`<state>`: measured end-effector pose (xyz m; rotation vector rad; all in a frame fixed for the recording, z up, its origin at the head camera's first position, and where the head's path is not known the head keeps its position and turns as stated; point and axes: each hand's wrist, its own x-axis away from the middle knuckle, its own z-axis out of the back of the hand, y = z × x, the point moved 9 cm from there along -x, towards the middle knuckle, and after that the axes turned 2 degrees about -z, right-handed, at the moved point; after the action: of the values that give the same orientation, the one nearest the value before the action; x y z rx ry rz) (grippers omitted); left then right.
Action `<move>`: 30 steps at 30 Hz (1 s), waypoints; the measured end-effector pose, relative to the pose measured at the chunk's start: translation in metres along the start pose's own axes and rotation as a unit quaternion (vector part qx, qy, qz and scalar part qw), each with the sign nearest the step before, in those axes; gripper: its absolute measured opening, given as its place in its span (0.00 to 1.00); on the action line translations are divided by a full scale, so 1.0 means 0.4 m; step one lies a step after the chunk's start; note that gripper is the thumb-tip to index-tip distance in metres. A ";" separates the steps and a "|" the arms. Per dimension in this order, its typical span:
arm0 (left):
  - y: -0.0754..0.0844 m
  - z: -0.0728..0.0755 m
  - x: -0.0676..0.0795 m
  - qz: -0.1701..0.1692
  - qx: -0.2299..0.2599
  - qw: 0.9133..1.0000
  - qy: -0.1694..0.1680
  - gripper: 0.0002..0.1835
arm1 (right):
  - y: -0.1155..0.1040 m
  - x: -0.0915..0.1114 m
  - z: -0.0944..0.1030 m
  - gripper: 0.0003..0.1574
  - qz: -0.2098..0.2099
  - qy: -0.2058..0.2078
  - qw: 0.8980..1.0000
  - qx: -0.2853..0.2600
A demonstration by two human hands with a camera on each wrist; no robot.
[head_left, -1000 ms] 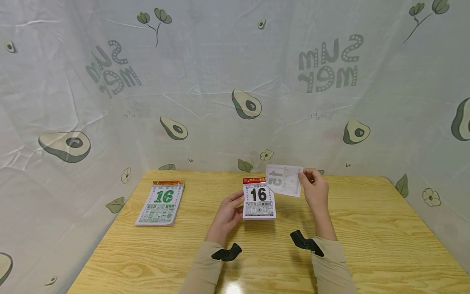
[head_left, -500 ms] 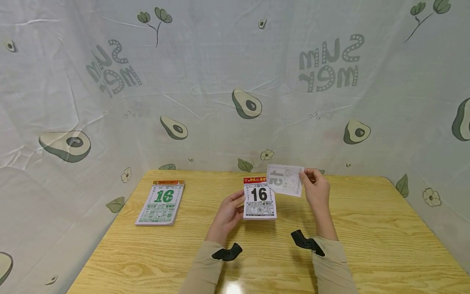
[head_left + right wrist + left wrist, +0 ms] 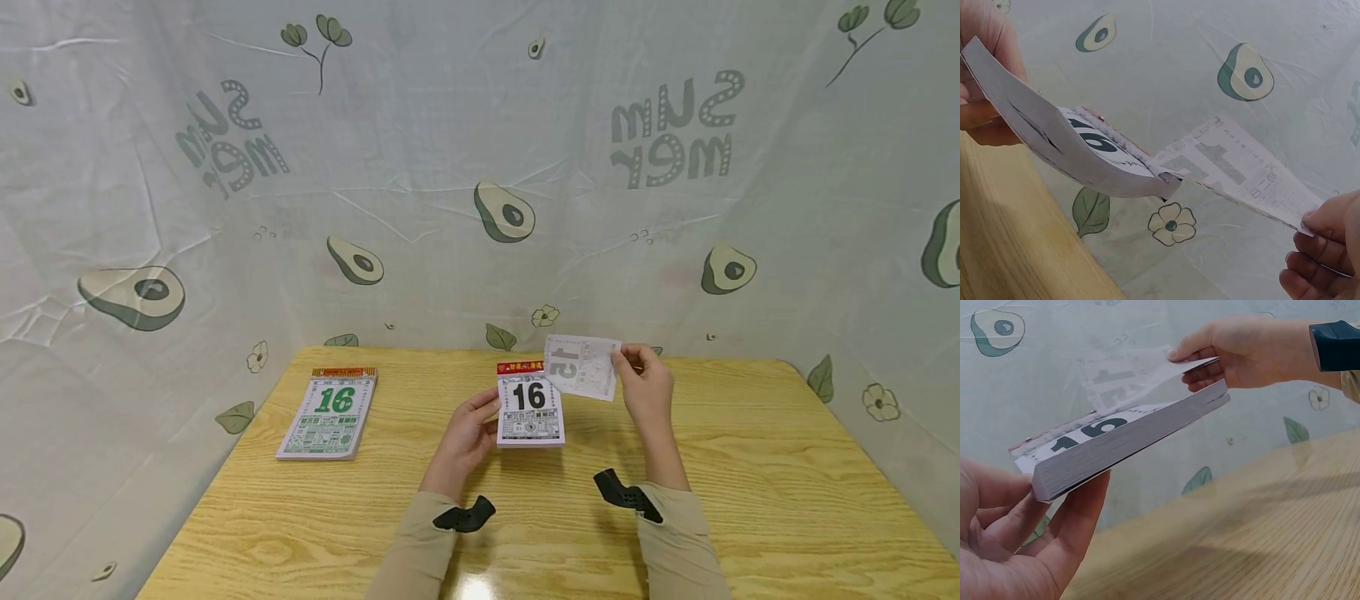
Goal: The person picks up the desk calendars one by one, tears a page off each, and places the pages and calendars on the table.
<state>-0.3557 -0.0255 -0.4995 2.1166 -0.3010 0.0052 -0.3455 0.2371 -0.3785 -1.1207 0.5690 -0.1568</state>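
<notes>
A thick tear-off calendar [image 3: 530, 423] with a red header and a black 16 is held up over the table, its page facing the head camera. My left hand [image 3: 465, 433] grips its left edge, thumb on top and fingers beneath, as the left wrist view shows. My right hand [image 3: 647, 385] pinches the outer edge of a thin calendar sheet [image 3: 588, 367]. That sheet is turned sideways, with a 15 showing faintly reversed through it. Its inner corner meets the upper right corner of the calendar [image 3: 1094, 169]; whether it is still attached there I cannot tell.
A second calendar [image 3: 326, 421] with a green 16 lies at the left of the wooden table [image 3: 750, 475]. Behind the table hangs a pale curtain [image 3: 450, 125] printed with avocados. Black wrist mounts [image 3: 465, 517] sit on both sleeves.
</notes>
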 end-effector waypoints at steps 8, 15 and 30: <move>-0.001 0.001 0.000 0.001 -0.012 1.000 -0.009 0.22 | 0.011 0.001 0.000 0.15 -0.013 -0.003 1.000 0.000; -0.004 0.002 0.000 0.013 -0.031 0.999 -0.023 0.21 | 0.011 0.000 0.004 0.15 -0.011 -0.001 1.000 0.001; 0.008 0.005 -0.004 0.000 -0.024 1.000 -0.005 0.22 | 0.012 0.001 -0.001 0.14 -0.015 -0.004 1.000 -0.002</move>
<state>-0.3580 -0.0284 -0.4980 2.0694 -0.3054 -0.0127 -0.3459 0.2387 -0.3829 -1.1338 0.5465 -0.1778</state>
